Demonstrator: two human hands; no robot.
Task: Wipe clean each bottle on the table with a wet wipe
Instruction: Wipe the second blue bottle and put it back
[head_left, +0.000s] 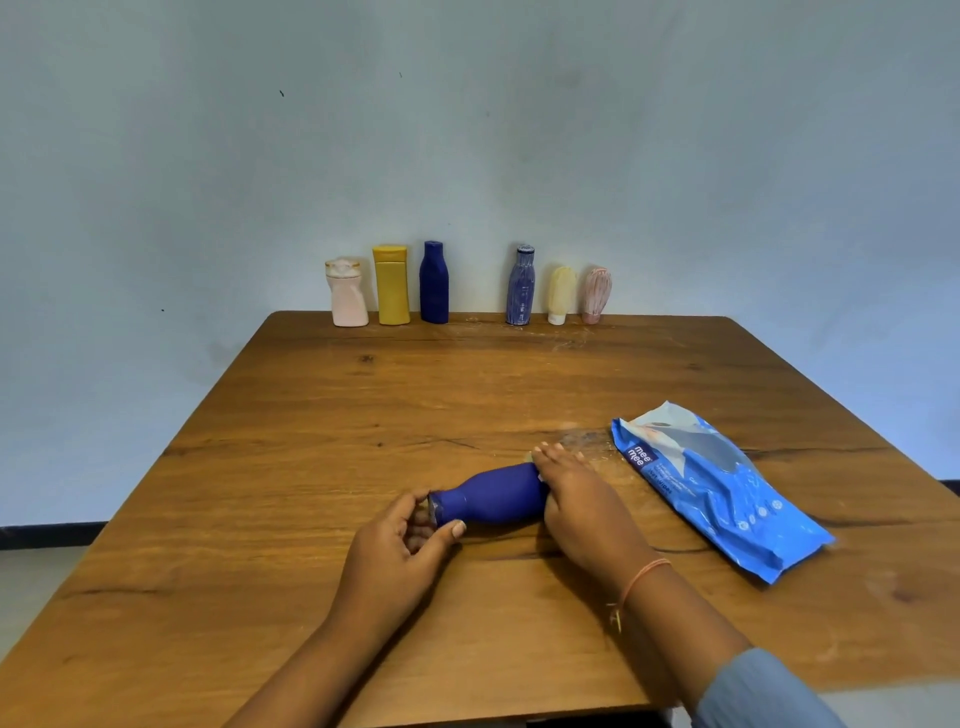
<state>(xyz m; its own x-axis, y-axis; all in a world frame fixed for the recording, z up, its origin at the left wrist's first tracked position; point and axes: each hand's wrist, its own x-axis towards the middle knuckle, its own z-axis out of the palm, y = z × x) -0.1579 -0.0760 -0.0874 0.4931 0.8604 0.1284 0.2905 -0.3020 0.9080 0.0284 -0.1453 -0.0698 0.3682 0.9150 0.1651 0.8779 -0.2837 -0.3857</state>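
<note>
Head view shows the dark blue waisted plastic bottle (498, 493) lying on its side near the front of the brown wood-grain worktop (363, 405), cap end to the person's left. The left hand (400, 540) pinches the cap end between thumb and curled fingers, evidently to stop the bottle rolling. The right hand (576, 504) is curved over the base end, gripping it. A pale sliver at its fingertips may be a wipe; this cannot be confirmed.

The blue plastic wet-wipes pack (727, 499) lies flat just beside the right hand, within easy reach for a fresh sheet. Its label reads "mee mee"; smaller print below appears to say "wet wipes".

Six bottles stand in a row at the far edge, against the wall:
- pale pink squat bottle (348, 293)
- yellow flat-topped bottle (390, 286)
- dark blue upright bottle (434, 283)
- white-streaked blue bottle (520, 286)
- pale yellow tube (561, 295)
- pink tube (596, 295)

A gap separates the left three from the right three. The right three carry whitish streaks, so are judged not yet wiped. No writing on any bottle is legible.
</note>
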